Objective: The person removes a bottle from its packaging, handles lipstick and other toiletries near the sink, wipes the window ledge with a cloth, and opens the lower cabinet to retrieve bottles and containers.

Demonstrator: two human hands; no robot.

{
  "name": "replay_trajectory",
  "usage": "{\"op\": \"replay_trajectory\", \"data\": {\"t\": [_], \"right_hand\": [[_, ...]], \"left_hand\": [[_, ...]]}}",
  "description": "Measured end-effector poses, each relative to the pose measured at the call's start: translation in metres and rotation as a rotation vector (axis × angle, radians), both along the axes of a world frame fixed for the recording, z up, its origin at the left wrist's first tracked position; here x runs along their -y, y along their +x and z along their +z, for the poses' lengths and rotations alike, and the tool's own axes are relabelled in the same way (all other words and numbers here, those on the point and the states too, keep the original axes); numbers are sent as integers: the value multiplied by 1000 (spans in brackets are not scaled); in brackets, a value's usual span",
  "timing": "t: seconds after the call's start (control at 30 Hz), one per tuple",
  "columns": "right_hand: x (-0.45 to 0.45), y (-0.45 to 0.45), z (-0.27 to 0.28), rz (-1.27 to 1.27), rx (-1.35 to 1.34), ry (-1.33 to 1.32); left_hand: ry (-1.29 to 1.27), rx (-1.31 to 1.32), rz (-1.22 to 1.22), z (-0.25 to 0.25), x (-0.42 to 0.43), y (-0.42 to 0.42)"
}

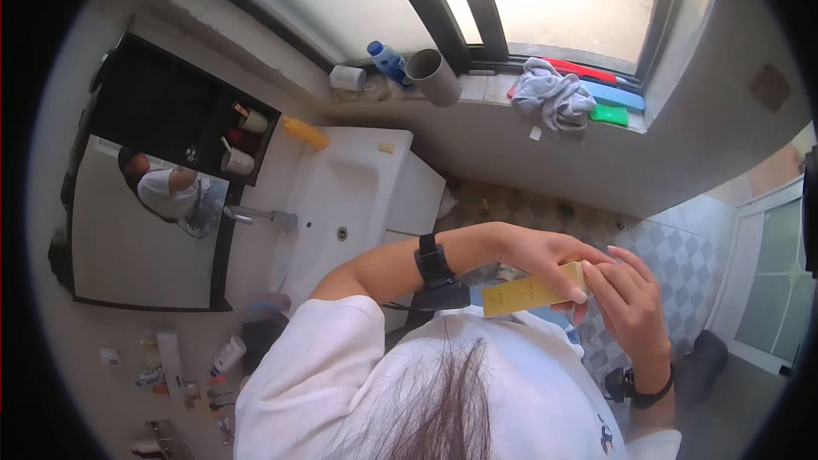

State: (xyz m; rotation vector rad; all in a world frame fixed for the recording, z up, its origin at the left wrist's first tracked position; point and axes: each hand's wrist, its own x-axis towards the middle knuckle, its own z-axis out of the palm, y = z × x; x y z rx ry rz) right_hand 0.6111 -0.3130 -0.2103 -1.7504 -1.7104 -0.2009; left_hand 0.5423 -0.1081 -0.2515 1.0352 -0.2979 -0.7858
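A slim yellow box (520, 294) with small print on its face is held level in front of my white shirt. My left hand (550, 255) is closed around it, thumb across the printed face. At the box's right end, the bent fingers of my right hand (629, 302) grip the edge. Part of that end is hidden behind the fingers, so I cannot tell whether its flap is lifted. Both wrists wear black straps, the left one with a dark block on it.
Left of me are a white sink (328, 196), a chrome faucet (260, 215) and a yellow bottle (305, 133). The window sill holds a blue bottle (388, 64), a grey cup (433, 77) and a crumpled cloth (552, 95). A mirror (128, 247) hangs on the wall.
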Motion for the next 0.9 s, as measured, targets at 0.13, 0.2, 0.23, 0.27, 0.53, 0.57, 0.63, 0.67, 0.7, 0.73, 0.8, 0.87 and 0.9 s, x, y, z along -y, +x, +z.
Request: {"op": "replay_trajectory", "data": {"t": [0.13, 0.2, 0.23, 0.27, 0.53, 0.57, 0.63, 0.67, 0.7, 0.73, 0.8, 0.87, 0.9], "right_hand": [[-8, -7, -11, -80, -136, 99], [-12, -13, -15, -140, -288, 76], [-13, -15, -16, -201, -439, 61], [-13, -15, -16, -200, -440, 56], [-11, -8, -6, -130, -547, -160], [-13, -8, -13, -137, -547, -161], [-16, -10, -33, -162, -331, -28], [-16, -13, -37, -178, -331, -38], [-19, -18, -38, -260, -354, 5], [-21, -22, -38, -349, -377, 47], [-23, -15, -38, -429, -403, 43], [-23, -10, -37, -447, -794, 19], [-22, -9, -38, -473, -790, 13]], "left_hand": [[-26, -80, -37, 7, -5, -2], [140, 71, 15, 9, -7, -4], [236, 152, 8, 6, -8, -4], [232, 150, 10, 5, -7, -5], [477, 276, 143, 0, -9, -5], [474, 277, 138, 1, -10, -5], [609, 349, 123, 3, -11, -4], [594, 351, 111, -1, -10, -6], [632, 385, 202, -9, -9, -8], [665, 417, 288, -14, -7, -10], [688, 349, 318, 14, -3, -9], [867, 471, 334, 19, 6, -9], [845, 478, 318, 20, 11, -10]]}}
